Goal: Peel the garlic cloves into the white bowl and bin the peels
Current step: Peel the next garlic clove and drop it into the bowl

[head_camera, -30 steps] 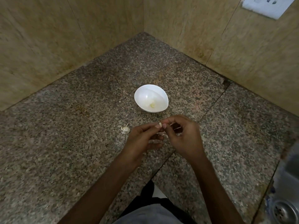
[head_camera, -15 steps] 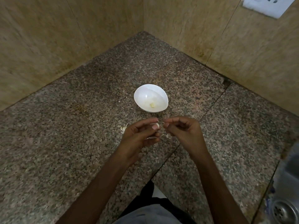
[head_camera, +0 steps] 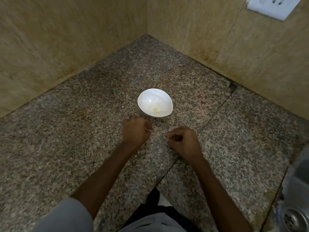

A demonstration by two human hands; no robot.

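1. Here, from the head camera, I look down at a speckled granite counter [head_camera: 66, 131] set in a corner of tan wall tiles [head_camera: 50, 39].
2. A white bowl [head_camera: 145, 99] stands near the middle of the counter. One small, pale yellow peeled garlic piece [head_camera: 156, 109] lies inside it.
3. The left hand [head_camera: 135, 129] is just in front of the bowl, knuckles up, fingers curled under. I cannot tell whether it holds anything.
4. The right hand [head_camera: 184, 139] is apart from the left, fingers curled, thumb and forefinger pressed together. A pale speck shows at the tips; I cannot tell if it is peel or nail.
5. A white wall socket [head_camera: 270, 5] is at top right, and a steel sink drain [head_camera: 294, 218] at bottom right.
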